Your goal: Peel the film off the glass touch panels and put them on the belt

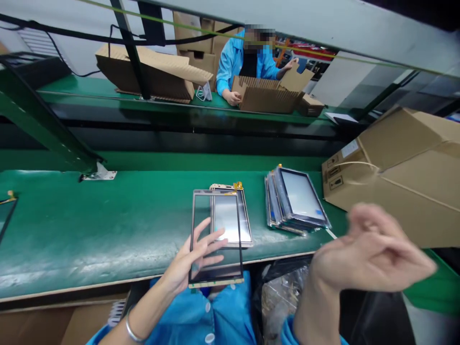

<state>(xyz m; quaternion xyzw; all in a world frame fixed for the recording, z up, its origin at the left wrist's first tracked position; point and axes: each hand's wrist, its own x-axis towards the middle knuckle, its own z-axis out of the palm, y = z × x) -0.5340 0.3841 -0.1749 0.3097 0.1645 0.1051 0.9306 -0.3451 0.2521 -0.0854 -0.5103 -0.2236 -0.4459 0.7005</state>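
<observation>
My left hand (206,251) holds a touch panel (219,261), a clear pane with a dark frame, tilted up over the table's front edge. Its fingers are spread and show through the glass. Behind the pane a display module (245,218) with an orange flex tab lies on the green table, partly covered. My right hand (373,254) is raised at the right, apart from the panel and slightly blurred. Its fingers are curled together; what is in them, if anything, is hidden. Nearest to it on the table is a stack of framed screens (300,194) in clear wrap.
A large cardboard box (406,163) stands at the right. A green post (46,120) rises at the left, near the corner of another panel (6,215). Across the bench a co-worker (232,60) handles an open carton (269,98). Below the edge is a black bag (280,297).
</observation>
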